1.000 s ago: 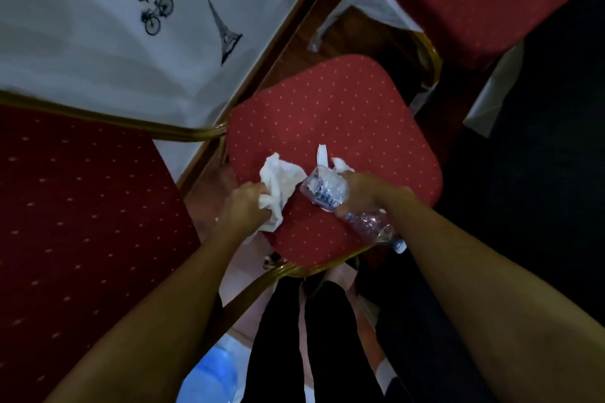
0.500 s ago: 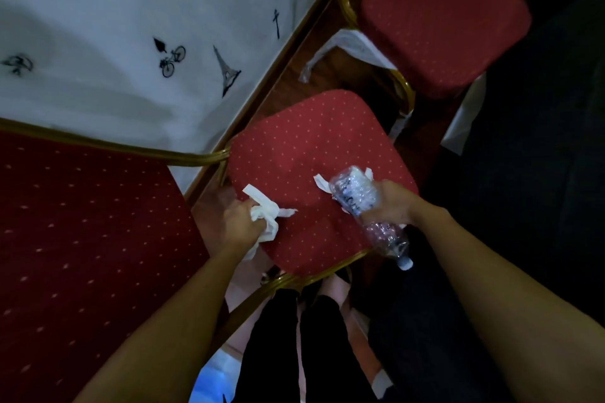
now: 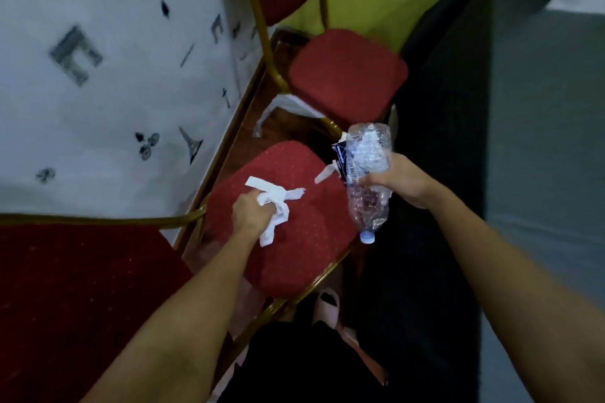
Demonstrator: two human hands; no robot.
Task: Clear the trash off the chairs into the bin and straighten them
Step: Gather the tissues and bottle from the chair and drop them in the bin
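Crumpled white tissue sits in the left hand, fingers curled tight round it; loose ends stick out past the knuckles twd the far side and one strip hangs down below the fist. Hand + tissue are over the middle of the near red chair seat; can't tell if the tissue touches the fabric.

Crushed clear plastic bottle is clamped in the right hand, fingers wrapped round its middle. Base points up above the fingers, blue cap points down below them, just off the seat's right edge. A dark label and a bit of white paper stick out on the thumb side, w/ the paper over the seat's far right corner.

Seat has a gold metal frame. Beyond the right-hand fingers, a second red chair, seat bare, w/ white plastic under its front edge. Left of both hands: white cloth w/ printed bikes and Eiffel towers. Near left corner: another red cushion. Dark floor lies right of the bottle.
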